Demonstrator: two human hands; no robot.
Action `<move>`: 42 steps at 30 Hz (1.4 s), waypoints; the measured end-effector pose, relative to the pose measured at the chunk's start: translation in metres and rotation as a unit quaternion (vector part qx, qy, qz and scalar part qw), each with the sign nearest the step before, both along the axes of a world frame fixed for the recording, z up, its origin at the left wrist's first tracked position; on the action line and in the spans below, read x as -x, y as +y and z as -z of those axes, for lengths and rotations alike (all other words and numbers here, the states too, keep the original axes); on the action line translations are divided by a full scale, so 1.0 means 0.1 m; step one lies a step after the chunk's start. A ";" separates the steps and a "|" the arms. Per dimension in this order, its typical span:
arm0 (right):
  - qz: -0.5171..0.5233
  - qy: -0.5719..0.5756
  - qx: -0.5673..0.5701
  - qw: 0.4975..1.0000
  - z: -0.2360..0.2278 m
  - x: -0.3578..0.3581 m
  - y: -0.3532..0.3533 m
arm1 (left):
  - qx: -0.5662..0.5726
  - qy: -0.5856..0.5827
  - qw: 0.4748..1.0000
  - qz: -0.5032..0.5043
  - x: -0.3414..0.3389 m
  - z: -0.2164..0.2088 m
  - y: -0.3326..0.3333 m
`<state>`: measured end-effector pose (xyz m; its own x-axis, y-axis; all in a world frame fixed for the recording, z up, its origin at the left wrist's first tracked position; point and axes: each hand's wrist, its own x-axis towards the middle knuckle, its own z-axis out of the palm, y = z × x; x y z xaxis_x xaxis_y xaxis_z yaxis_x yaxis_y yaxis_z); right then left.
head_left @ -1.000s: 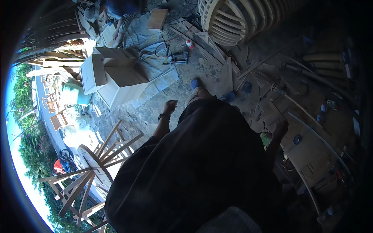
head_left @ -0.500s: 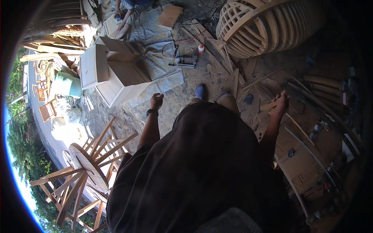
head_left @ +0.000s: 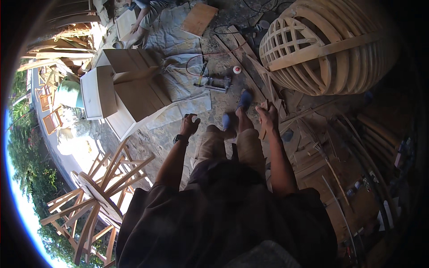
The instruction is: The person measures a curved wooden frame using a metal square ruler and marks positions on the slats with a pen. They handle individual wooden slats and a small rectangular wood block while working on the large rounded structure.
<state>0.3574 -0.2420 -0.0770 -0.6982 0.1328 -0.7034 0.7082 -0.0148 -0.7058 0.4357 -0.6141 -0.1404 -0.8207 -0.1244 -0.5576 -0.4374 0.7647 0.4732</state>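
**Standing among workshop scrap, hands nearly free**

Head view: left hand (head_left: 189, 124) was curled shut, seemingly on nothing, a watch at the wrist. Right hand (head_left: 268, 117) gripped a small wood offcut (head_left: 262, 107) above the slat pile (head_left: 286, 111). Power tool (head_left: 215, 83) lay untouched on the floor ahead; no work visibly begun.

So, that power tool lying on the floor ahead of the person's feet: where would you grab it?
Probably by its dark middle body, coming from above. The power tool lies flat on the stone floor, long side running left to right, with open ground around it and a cable trailing off behind. Its handle is too small to make out. Both hands, left hand and right hand, hang short of it.
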 end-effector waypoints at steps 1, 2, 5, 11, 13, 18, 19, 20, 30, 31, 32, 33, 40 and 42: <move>-0.017 -0.018 -0.008 1.000 0.27 0.06 -0.12 | -0.015 -0.026 1.000 -0.007 0.11 0.23 0.07; 0.005 -0.026 -0.006 1.000 0.54 0.10 -0.25 | -0.018 -0.012 1.000 0.003 0.28 0.51 0.13; 0.075 -0.024 0.052 0.996 1.35 0.25 -0.66 | -0.007 -0.030 0.997 0.069 0.76 1.50 0.17; -0.044 0.013 -0.051 0.998 3.62 0.01 -0.99 | 0.032 0.062 0.981 0.183 1.74 3.85 0.20; -0.055 -0.010 -0.074 0.996 3.95 -0.07 -0.97 | 0.033 0.028 0.976 0.212 2.03 4.28 0.55; -0.499 -0.130 -0.034 0.856 3.90 0.02 -1.60 | 0.066 0.102 0.944 0.306 2.03 5.39 0.25; -0.535 -0.181 -0.002 0.825 3.79 0.27 -1.70 | 0.075 0.082 0.941 0.319 1.99 5.57 0.23; -0.565 -0.162 -0.002 0.809 3.84 0.31 -1.76 | 0.082 0.067 0.937 0.334 2.00 5.74 0.25; -0.505 -0.182 0.042 0.842 3.71 0.52 -1.88 | 0.070 0.023 0.906 0.417 2.33 5.59 0.21; -0.527 -0.173 0.033 0.831 3.76 0.47 -1.86 | 0.061 0.071 0.910 0.403 2.44 5.48 0.21; -0.549 -0.164 0.024 0.819 3.84 0.40 -1.83 | 0.067 0.053 0.914 0.396 2.58 5.40 0.23; -0.528 -0.165 0.028 0.833 3.83 0.42 -1.83 | 0.090 0.073 0.922 0.370 2.70 5.33 0.18; -0.495 -0.155 0.022 0.854 3.83 0.41 -1.93 | 0.145 0.236 0.939 0.201 3.33 5.28 0.28; -0.491 -0.148 0.026 0.858 3.80 0.42 -1.94 | 0.090 0.251 0.946 0.183 3.41 5.48 0.52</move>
